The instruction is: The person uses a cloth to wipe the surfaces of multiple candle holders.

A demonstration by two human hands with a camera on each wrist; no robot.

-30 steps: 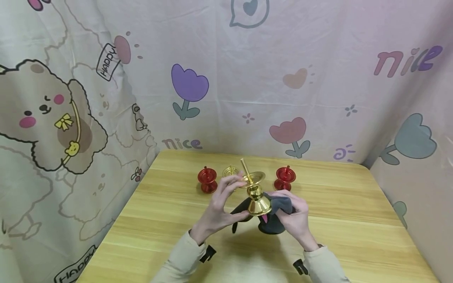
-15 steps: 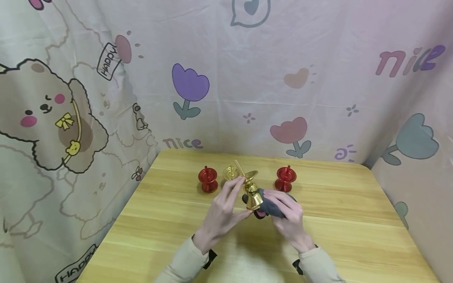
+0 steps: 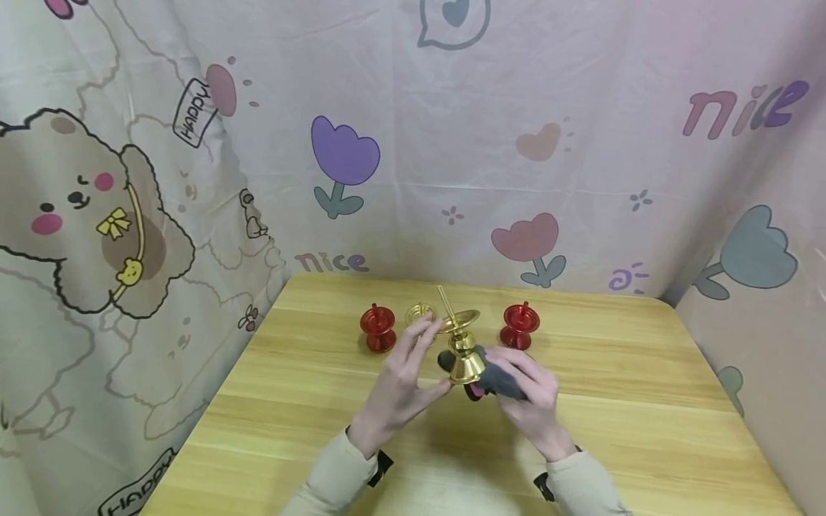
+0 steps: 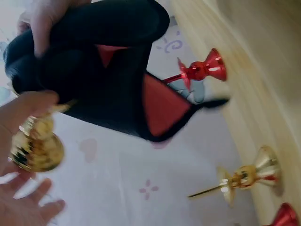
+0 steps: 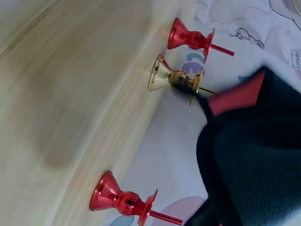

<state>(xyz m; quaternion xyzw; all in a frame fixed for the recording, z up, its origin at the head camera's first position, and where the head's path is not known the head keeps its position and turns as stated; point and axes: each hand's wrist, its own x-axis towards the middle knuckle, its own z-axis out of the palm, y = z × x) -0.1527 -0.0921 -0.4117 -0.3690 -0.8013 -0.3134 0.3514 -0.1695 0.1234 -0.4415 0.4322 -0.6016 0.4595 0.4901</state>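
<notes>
My left hand (image 3: 392,390) holds a shiny gold candlestick (image 3: 467,368) above the table, thumb at its base and fingers by its dish. The candlestick leans a little, its thin spike pointing up and to the left. In my right hand (image 3: 532,401) is a dark grey cloth (image 3: 500,380), pressed against the right side of the candlestick's base. Black edging and a pinkish-red underside show on the cloth (image 4: 113,94) in the left wrist view. There the gold base (image 4: 41,151) sits between thumb and fingers. The cloth hides part of the right hand's fingers.
Along the back of the wooden table (image 3: 613,401) stand a red candlestick (image 3: 378,328), a second gold one (image 3: 419,312) partly behind my left fingers, and another red one (image 3: 519,327). A printed curtain (image 3: 426,143) hangs behind the table and at both sides.
The cloth, which hung lower below the candlestick, is now bunched at its right side. The candlestick tipped left, then came back more upright. Both hands keep their hold.
</notes>
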